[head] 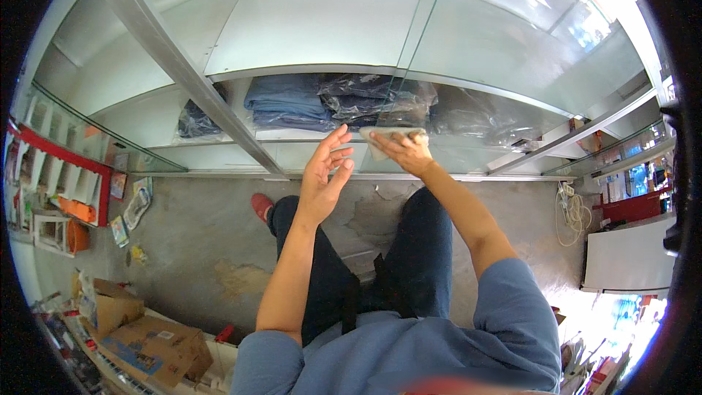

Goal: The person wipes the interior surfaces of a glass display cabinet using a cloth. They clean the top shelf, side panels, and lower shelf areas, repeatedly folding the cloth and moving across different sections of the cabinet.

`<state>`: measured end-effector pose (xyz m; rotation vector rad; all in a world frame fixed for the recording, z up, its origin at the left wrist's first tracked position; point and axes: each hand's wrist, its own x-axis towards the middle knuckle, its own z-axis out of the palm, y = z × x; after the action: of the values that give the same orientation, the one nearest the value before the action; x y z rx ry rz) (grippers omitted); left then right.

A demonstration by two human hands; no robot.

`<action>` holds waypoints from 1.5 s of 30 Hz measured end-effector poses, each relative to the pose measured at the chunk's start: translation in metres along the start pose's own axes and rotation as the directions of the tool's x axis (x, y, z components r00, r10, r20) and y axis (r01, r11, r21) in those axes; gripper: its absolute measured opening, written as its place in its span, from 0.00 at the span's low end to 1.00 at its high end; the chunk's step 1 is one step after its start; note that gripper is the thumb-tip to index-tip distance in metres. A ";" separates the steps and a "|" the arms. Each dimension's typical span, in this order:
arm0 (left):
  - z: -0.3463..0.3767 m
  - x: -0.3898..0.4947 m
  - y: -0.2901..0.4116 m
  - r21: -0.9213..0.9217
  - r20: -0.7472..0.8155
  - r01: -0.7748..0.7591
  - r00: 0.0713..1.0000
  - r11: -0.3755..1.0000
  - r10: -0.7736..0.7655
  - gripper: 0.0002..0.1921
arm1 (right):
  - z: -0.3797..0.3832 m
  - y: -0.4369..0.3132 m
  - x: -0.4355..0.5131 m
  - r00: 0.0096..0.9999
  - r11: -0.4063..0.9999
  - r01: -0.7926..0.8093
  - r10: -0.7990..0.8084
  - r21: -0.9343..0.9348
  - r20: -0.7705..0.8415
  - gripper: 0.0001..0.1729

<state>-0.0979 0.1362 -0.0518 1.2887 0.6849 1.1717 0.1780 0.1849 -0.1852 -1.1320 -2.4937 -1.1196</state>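
My right hand (408, 152) presses a pale folded cloth (378, 148) to the sliding glass door (466, 27) of a display cabinet, low on the pane. Beside it, my left hand (323, 175) is raised with fingers apart and holds nothing. Behind the hands, a cabinet shelf holds folded blue jeans (288, 99) and darker folded garments in clear plastic bags (373, 96). Another bagged dark garment (200, 118) lies farther left, partly behind the metal frame post.
Metal cabinet posts (181, 60) flank the opening. Cardboard boxes (159, 345) stand at lower left. A coiled pale cable (573, 214) lies on the concrete floor (203, 230) at right. A red-edged rack (104, 197) and small packets are at left.
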 end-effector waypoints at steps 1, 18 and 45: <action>0.000 0.000 -0.001 0.003 0.001 0.009 1.000 1.000 -0.009 0.31 | 0.001 -0.009 -0.004 0.988 0.995 0.016 -0.030 0.095 0.152 0.31; -0.057 0.017 0.061 -0.031 -0.266 -0.185 0.949 0.982 0.171 0.29 | -0.178 0.070 0.262 0.857 0.754 -0.413 0.511 0.511 -0.061 0.41; -0.131 0.005 0.075 -0.049 -0.366 -0.171 0.920 0.984 0.142 0.28 | -0.084 0.116 0.350 0.589 0.344 -0.765 0.714 0.544 0.377 0.21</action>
<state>-0.2359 0.1792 -0.0072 1.0842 0.8021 1.5765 0.0067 0.3754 0.0931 -1.7433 -1.6880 0.1080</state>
